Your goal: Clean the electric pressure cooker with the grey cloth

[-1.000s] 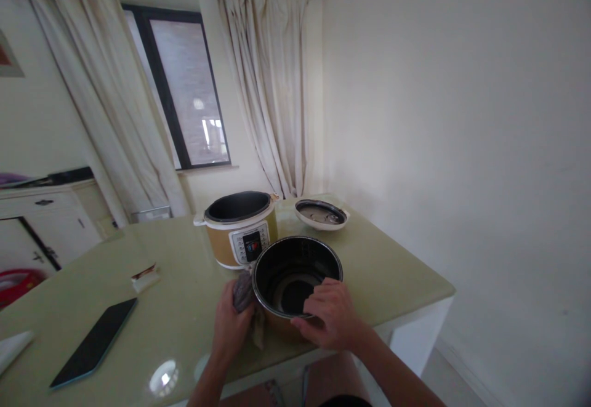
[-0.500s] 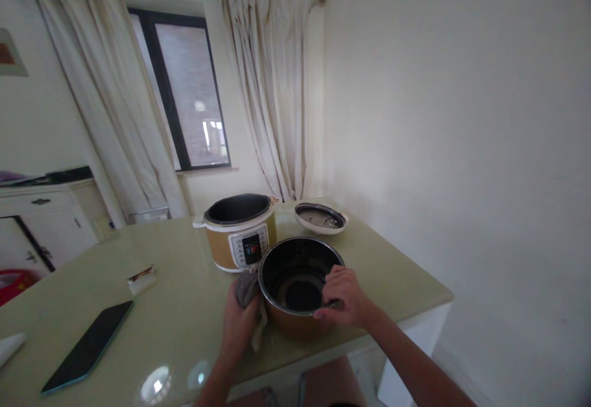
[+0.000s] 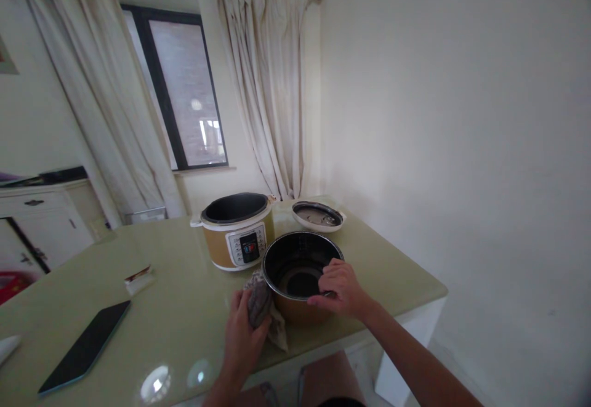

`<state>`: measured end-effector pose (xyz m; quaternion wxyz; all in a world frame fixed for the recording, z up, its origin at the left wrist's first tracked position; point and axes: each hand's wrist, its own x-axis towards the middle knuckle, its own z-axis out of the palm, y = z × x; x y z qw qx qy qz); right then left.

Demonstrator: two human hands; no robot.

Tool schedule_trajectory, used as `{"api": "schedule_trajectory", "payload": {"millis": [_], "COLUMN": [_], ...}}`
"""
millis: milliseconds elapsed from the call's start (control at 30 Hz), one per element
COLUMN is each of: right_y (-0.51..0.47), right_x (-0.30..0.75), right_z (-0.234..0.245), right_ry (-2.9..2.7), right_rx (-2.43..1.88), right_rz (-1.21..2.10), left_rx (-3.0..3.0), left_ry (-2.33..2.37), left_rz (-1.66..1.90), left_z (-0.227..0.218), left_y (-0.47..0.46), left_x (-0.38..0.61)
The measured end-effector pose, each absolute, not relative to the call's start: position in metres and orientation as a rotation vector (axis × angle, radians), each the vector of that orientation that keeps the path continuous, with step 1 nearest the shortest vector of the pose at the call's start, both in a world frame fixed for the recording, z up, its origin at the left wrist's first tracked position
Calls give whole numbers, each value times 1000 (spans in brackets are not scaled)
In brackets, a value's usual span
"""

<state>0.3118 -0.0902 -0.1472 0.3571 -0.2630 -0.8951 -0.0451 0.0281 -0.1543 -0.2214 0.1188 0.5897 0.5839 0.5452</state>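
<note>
A dark-lined inner pot (image 3: 300,271) with a golden-brown outside sits near the table's front edge, its mouth tipped slightly toward me. My right hand (image 3: 340,289) grips its near right rim, fingers inside and thumb on the rim. In my left hand (image 3: 245,328) is a crumpled grey-beige cloth (image 3: 260,303), pressed to the pot's left side, with one end hanging down. Behind stands the electric pressure cooker body (image 3: 237,234), white and gold with a button panel, its top uncovered. The cooker's lid (image 3: 317,216) lies upside down at the back right.
On the left of the pale green glossy table (image 3: 180,308) lie a dark tablet-like slab (image 3: 87,345) and a small white packet (image 3: 138,279). A white object (image 3: 8,346) shows at the left edge. A wall (image 3: 438,117) runs along the right.
My left hand has moved the cloth right and slightly down along the pot's side. The pot has shifted a little up in view; my right hand keeps its hold on the rim.
</note>
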Motion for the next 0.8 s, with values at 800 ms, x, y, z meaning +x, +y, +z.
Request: {"api": "schedule_trajectory", "payload": {"millis": [800], "right_y": [-143], "right_x": [221], "right_z": [-128], "right_ry": [-2470], "right_rx": [-1237], "right_rz": [-199], "left_rx": [1522], "left_ry": [1501], "left_rz": [1724], "left_z": [-200], "left_y": [-99], "left_x": [1]}}
